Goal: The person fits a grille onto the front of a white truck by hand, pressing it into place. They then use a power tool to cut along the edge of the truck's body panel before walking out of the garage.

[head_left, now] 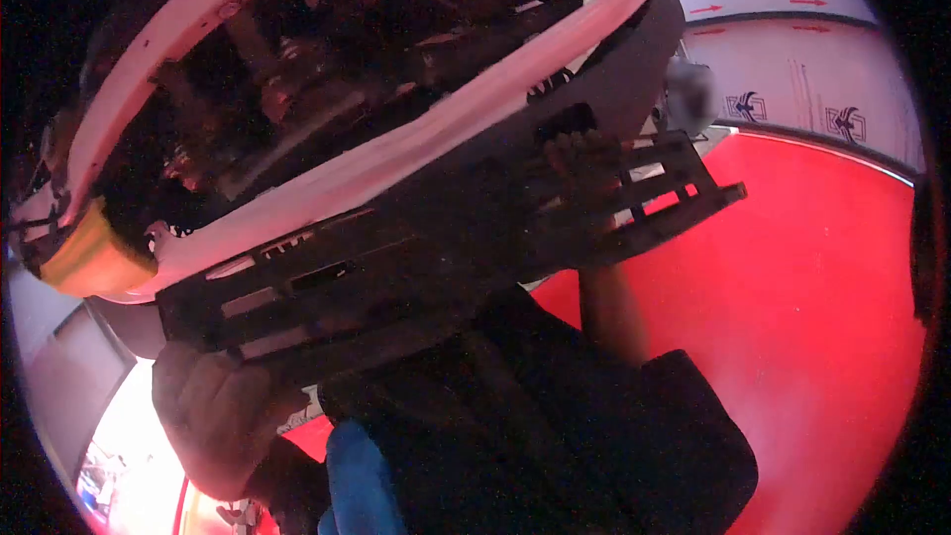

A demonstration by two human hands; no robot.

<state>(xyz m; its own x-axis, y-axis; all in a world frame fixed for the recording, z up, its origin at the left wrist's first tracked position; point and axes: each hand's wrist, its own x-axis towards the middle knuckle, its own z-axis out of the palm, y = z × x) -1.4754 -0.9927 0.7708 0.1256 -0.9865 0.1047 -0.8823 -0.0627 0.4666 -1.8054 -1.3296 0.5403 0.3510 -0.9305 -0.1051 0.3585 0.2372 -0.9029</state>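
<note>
A long dark panel (416,267) with rectangular slots runs diagonally across the head view, close beneath a pale curved vehicle body edge (396,163). At the panel's lower left end, my left hand (213,401) has its fingers curled over the edge. Toward the other end, in deep shadow, the bent fingers of my right hand (584,154) lie against the panel, and the forearm comes up from below it. Part of my right hand is hidden by the panel. A yellow-orange piece (97,256) sits at the left corner of the body edge.
Shadowed mechanical parts fill the opening at the upper left. A red floor (812,287) lies to the right, below pale printed wall sheets (792,89). Dark clothing and a blue item (362,476) appear at the bottom, with a bright opening at the lower left.
</note>
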